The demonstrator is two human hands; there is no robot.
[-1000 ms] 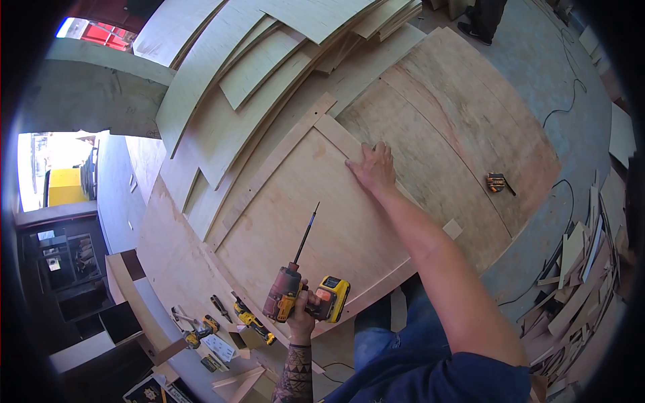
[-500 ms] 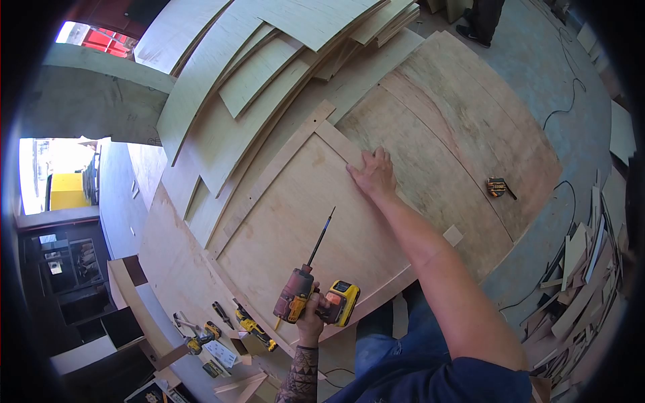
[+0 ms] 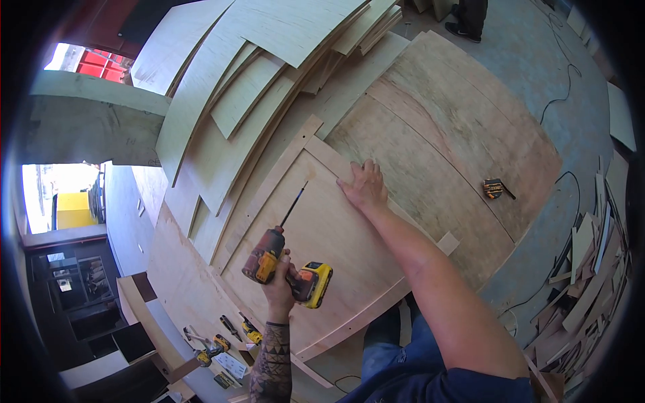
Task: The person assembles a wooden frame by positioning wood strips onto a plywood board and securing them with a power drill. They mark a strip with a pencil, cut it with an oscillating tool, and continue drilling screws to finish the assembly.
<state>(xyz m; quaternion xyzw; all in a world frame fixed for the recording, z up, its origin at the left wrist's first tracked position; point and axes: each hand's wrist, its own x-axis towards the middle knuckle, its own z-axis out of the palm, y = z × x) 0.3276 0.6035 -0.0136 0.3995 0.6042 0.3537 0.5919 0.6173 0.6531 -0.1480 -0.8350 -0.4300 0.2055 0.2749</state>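
A red and yellow cordless impact driver (image 3: 263, 256) with a long bit is gripped in my left hand (image 3: 277, 289). The bit tip points forward, over the plywood panel (image 3: 316, 228) in this view. Wooden strips frame that panel, one wooden strip (image 3: 275, 178) running along its left side with dark holes in it. My right hand (image 3: 365, 188) lies on the far edge strip, thumb and fingers apart, with the forearm stretched across the panel's right side. Beyond it is a larger stained plywood sheet (image 3: 463, 127).
A tape measure (image 3: 494, 189) lies on the stained sheet. Stacked plywood sheets (image 3: 269, 101) rise at the far left. Another cordless drill (image 3: 213, 349) and a yellow power tool (image 3: 251, 331) lie at the lower left. Wood offcuts (image 3: 584, 289) pile up at right. A person's legs (image 3: 470, 19) stand at the back.
My left hand has carried the impact driver forward and left over the panel. My right hand stays on the far edge strip. The view has shifted slightly.
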